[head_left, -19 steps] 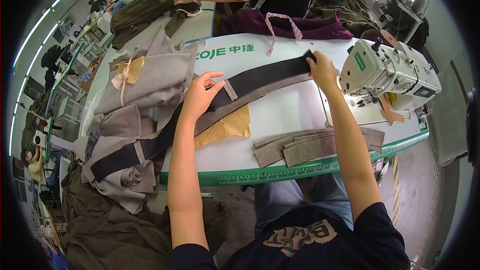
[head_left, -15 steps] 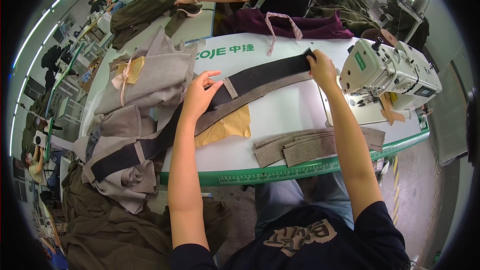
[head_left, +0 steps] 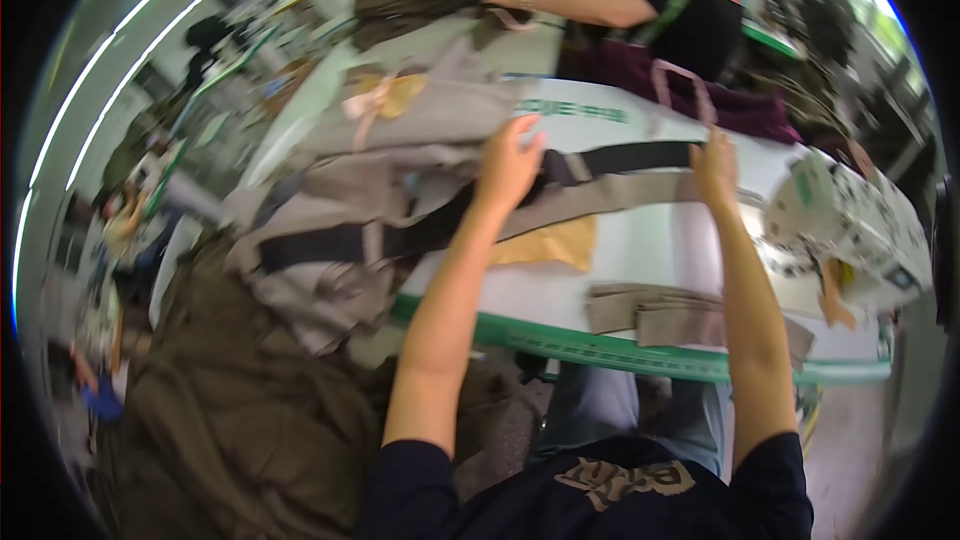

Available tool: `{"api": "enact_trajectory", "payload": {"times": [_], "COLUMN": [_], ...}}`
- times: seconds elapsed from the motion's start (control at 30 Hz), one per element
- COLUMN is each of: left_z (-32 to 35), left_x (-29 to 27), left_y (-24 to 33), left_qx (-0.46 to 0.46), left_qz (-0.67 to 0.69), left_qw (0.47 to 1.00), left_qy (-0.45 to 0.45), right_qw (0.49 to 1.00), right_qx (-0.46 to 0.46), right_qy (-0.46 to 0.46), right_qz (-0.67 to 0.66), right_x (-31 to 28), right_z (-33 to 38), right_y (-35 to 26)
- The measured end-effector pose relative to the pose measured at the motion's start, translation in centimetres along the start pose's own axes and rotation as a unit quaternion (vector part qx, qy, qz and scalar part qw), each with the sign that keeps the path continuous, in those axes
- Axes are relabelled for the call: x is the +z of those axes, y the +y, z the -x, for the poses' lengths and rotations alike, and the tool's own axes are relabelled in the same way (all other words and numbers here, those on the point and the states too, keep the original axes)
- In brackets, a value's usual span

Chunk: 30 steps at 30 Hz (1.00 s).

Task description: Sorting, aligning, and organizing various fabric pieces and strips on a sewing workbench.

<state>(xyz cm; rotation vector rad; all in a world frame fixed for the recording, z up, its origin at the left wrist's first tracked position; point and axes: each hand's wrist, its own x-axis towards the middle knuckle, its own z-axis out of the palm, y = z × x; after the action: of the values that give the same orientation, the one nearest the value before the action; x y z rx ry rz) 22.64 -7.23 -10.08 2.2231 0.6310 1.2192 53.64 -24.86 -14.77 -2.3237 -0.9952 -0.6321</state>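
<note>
A long waistband (head_left: 640, 157), black along one side and taupe along the other with narrow belt loops across it, stretches over the white sewing table. My right hand (head_left: 714, 170) pinches its right end. Over its middle is my left hand (head_left: 510, 168), thumb and forefinger apart; the other fingers are blurred. Leftward the band runs down across a heap of grey-taupe garment cloth (head_left: 330, 195), its black face showing. Beneath the band lies a yellow-tan paper piece (head_left: 550, 245). Motion blurs the whole picture.
A white sewing machine (head_left: 850, 225) stands at the right. Taupe strips (head_left: 680, 316) lie near the green table edge (head_left: 560, 339). Dark olive cloth (head_left: 230, 390) hangs low at left. Across the table, a co-worker's arm (head_left: 580, 7) reaches over olive garments, beside purple cloth (head_left: 750, 105).
The view has swung, so the table and both hands appear farther right. My hands are slightly closer together. The right hand keeps its pinch on the waistband's end.
</note>
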Motion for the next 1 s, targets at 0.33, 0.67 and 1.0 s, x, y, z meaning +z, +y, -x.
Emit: {"api": "enact_trajectory", "payload": {"times": [0.33, 0.67, 1.0], "left_z": [-2.1, 9.8, 10.0], "left_x": [-21.3, -41.2, -43.5], "left_y": [-0.3, -4.7, -6.7], "left_qx": [-0.087, -0.335, -0.420], "left_qz": [-0.256, -0.420, -0.231], "left_qw": [0.937, 0.833, 0.871], "left_qy": [-0.224, -0.132, -0.111], "right_qw": [0.968, 0.950, 0.859], "right_qx": [-0.135, -0.164, -0.231], "right_qy": [-0.190, -0.182, -0.337], "right_qz": [-0.096, -0.192, -0.307], "right_x": [-2.0, -2.6, -1.7], "right_z": [2.8, 2.2, 2.7], "right_y": [-8.6, -13.2, -20.0]}}
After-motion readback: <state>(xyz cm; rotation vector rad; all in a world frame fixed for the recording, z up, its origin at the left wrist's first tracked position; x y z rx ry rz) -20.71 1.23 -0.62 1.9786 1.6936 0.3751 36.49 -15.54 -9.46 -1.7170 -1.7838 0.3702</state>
